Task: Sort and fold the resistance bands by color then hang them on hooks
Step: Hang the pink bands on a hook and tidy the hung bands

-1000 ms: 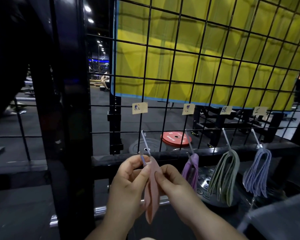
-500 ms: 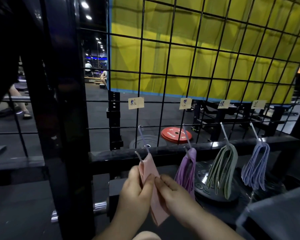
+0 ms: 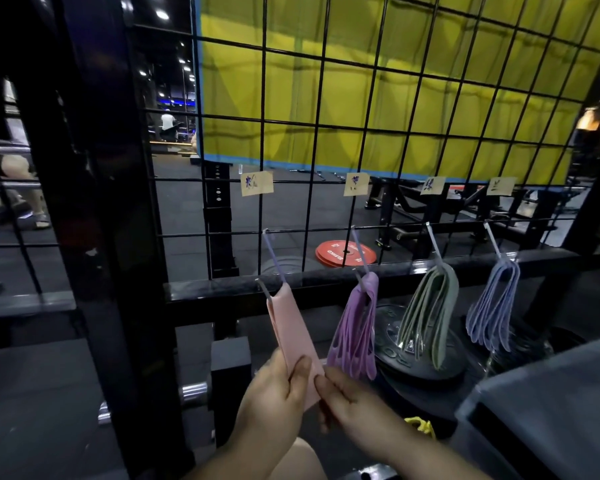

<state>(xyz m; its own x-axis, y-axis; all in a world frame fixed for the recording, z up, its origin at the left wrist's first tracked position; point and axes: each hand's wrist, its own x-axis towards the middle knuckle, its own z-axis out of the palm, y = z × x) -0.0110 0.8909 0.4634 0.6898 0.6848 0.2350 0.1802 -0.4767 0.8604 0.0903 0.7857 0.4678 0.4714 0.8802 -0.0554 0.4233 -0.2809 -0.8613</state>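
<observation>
The pink band [image 3: 293, 337] is hanging folded from the first hook [image 3: 274, 261] at the left end of the row, its top loop sitting over the hook's upturned tip and its lower end lying between both hands. The left hand [image 3: 274, 393] is pinching that lower end, thumb pressing on the front face, and the right hand [image 3: 347, 400] is nipping the band's lower right edge with its fingertips, so both are holding the same strip. The step looks like seating and straightening the band. Doing it well probably means drawing down gently and evenly so the layers are lying flat together, checking that the loop is resting deep in the hook's bend (the tip looks shallow), and then letting go without tugging sideways, since rubber under tension may spring off. Next along, the second hook [image 3: 359, 251] is carrying a bunch of purple bands [image 3: 355, 327] just beside the pink one, the third hook [image 3: 433, 242] is carrying green bands [image 3: 426, 310], and the fourth hook [image 3: 492, 239] is carrying blue bands [image 3: 492, 306]. All four hooks are hanging on a black wire grid [image 3: 326, 98], with a paper label [image 3: 257, 183] sitting above each one.
</observation>
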